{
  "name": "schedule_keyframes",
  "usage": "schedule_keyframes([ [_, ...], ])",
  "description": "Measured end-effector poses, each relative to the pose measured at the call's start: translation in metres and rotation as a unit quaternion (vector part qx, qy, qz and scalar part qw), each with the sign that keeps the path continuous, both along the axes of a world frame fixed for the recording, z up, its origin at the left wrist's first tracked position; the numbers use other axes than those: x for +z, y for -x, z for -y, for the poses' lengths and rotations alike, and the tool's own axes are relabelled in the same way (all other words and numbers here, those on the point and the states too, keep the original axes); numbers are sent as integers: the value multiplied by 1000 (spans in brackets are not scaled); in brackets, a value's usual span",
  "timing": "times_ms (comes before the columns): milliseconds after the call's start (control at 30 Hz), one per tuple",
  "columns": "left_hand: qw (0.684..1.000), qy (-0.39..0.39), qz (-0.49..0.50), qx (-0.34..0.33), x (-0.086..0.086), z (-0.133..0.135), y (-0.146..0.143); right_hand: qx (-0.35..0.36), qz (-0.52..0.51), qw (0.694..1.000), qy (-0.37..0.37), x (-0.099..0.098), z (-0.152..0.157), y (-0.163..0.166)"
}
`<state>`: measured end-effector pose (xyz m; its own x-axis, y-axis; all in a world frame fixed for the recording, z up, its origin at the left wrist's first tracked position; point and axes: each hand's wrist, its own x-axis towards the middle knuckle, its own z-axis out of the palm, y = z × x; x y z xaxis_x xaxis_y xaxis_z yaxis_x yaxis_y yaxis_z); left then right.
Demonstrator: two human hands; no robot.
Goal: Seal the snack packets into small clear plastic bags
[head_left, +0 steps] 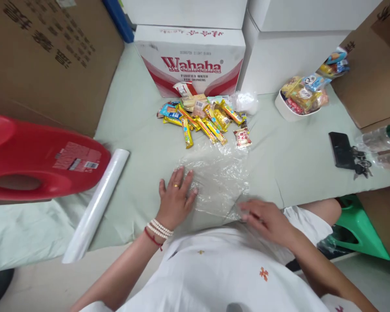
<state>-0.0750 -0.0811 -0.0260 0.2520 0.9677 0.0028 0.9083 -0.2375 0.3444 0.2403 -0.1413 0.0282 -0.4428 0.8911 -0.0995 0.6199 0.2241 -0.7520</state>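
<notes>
A clear plastic bag [219, 184] lies spread and wrinkled on the pale green cloth. My left hand [177, 195] rests flat at its left edge, fingers apart; a ring and a beaded bracelet show on it. At the bag's lower right corner is my right hand [262, 219], somewhat blurred, with its fingers stretched out toward the left. Beyond the bag sits a loose pile of wrapped snacks, mostly yellow snack sticks [211, 125]. A small cream-and-red snack packet [242, 137] lies at the pile's right side.
A Wahaha water carton [191, 60] stands behind the pile. To the right are a white tub [292, 110] of packets, a black phone-like item [341, 149] and keys [362, 164]. A red jug [45, 156] and a plastic film roll [95, 208] lie left.
</notes>
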Motion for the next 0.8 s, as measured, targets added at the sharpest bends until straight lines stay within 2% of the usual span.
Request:
schedule_keyframes([
  [100, 998, -43, 19, 37, 12, 10, 2, -123, -9, 989, -78, 18, -34, 9],
  [167, 995, -86, 41, 41, 23, 6, 2, -119, 30, 985, -122, 17, -55, 34],
  [267, 989, -117, 90, 1, 35, -14, -1, 0, 93, 985, -144, -6, -68, 83],
  [367, 984, -90, 122, -90, 35, -35, -12, 145, 106, 971, -159, -38, -56, 112],
  [433, 979, -50, 122, -155, 27, -40, -22, 196, 99, 963, -157, -54, -40, 111],
  [500, 972, -5, 111, -206, 15, -35, -30, 204, 95, 962, -152, -63, -23, 97],
  [567, 969, 22, 88, -230, 3, -24, -34, 201, 95, 964, -148, -67, -11, 79],
  [667, 977, 11, 39, -208, -9, -12, -31, 206, 99, 963, -144, -68, 0, 57],
  [800, 995, -16, -10, -96, -9, -16, -20, 216, 102, 961, -138, -67, 2, 49],
])
